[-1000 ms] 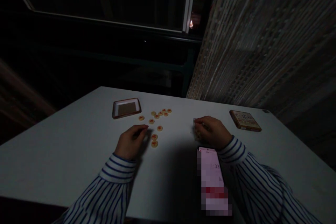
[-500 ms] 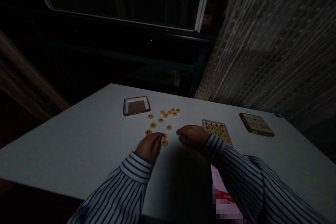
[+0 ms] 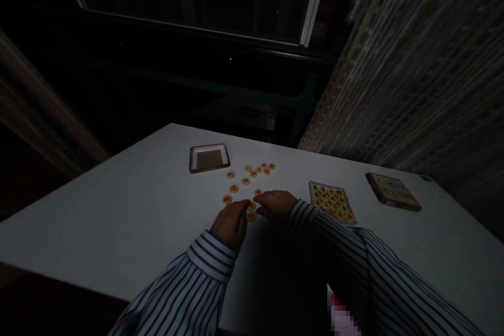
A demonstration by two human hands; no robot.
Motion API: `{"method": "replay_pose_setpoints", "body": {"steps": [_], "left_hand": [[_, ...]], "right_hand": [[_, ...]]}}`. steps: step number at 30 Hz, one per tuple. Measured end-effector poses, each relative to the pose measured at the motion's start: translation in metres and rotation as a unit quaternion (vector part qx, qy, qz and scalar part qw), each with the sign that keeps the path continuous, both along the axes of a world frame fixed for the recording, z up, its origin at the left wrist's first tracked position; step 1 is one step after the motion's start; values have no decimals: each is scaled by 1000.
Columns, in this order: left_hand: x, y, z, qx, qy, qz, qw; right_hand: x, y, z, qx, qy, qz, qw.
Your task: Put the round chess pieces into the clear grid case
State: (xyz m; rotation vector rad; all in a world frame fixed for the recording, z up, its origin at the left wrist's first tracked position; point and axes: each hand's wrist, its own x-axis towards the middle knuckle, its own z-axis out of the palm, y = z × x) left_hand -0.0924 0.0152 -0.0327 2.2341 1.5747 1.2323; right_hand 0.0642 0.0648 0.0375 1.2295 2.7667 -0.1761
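My left hand [image 3: 230, 223] has its fingers bent together, with the thumb and index finger at the left edge of a round Chinese chess piece [image 3: 251, 206] with a red character. Just below it lies another red-marked piece [image 3: 251, 216]. From the right, my right hand [image 3: 276, 205] reaches to the same piece, its index finger and thumb slightly apart, and I see nothing between them. Above these fingertips is one more red piece [image 3: 258, 192]. Several loose red-marked pieces [image 3: 245, 181] lie scattered farther back; one [image 3: 248, 168] shows no clear marking.
An open box half [image 3: 209, 158] with a white inside lies at the back left. To the right is a clear tray [image 3: 332, 200] with rows of black and red pieces. A brown patterned box part [image 3: 392, 191] sits farther right on the white table [image 3: 157, 210]. A bead curtain [image 3: 394, 73] hangs behind.
My right hand has moved left, from beside the tray to the piece at my left fingertips. The tray is now more fully seen. The view has shifted slightly.
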Motion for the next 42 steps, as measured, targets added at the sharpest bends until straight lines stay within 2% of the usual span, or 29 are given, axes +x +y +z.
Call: {"method": "replay_pose_setpoints", "body": {"steps": [5,14,19,23,31,35,38,42], "left_hand": [[-2,-1,5,-10,23,-30,999],[-1,-2,2,-8,3,-22,1000],[-4,-2,8,-23,28,-45,998],[-2,-3,14,-29,15,-21,999],[5,-9,21,-51,-92,31,994],[8,-11,27,-68,-172,24,983],[13,-12,36,-100,-235,7,967],[24,-12,45,-138,-340,-4,930]], "right_hand": [[-3,2,1,-9,-6,-3,1000],[-8,3,1,-12,-7,3,1000],[-9,2,1,-6,-9,0,1000],[-8,1,3,10,1,5,1000],[0,-7,16,66,49,18,996],[5,-11,17,85,83,23,993],[10,-13,17,98,113,21,989],[19,-15,19,120,136,20,983]]}}
